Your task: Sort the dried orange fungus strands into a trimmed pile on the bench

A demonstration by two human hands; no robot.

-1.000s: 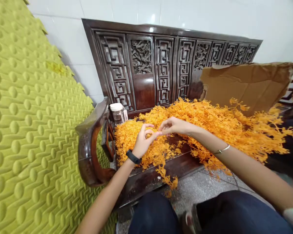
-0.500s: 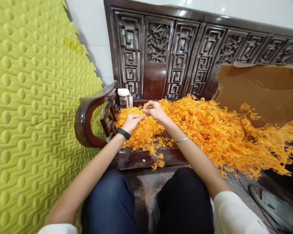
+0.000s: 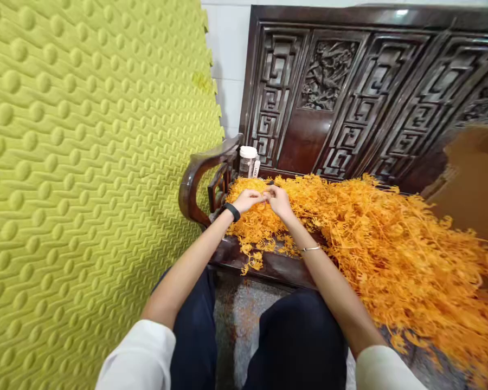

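My left hand (image 3: 249, 200), with a black band on its wrist, is closed in a pinch above the orange plastic sprigs (image 3: 390, 244). Fingertip to fingertip with it is my right hand (image 3: 278, 200), also pinching, a thin bangle on its wrist. Whatever lies between the fingers is too small to make out. Beneath both hands the frilly orange pieces spread over the seat of a dark wooden bench (image 3: 282, 269). Some pieces hang over the seat's front edge.
Left of the bench arm (image 3: 191, 187) rises a yellow-green bumpy foam mat (image 3: 106, 189). A white-lidded clear jar (image 3: 248, 161) stands in the seat's back corner, beside a small white labelled item (image 3: 256, 169). Brown cardboard (image 3: 472, 179) leans at the right against the carved backrest (image 3: 305, 138).
The view has swung left, so the bench and hands appear further right. My hands have drawn closer, their fingertips now meeting.
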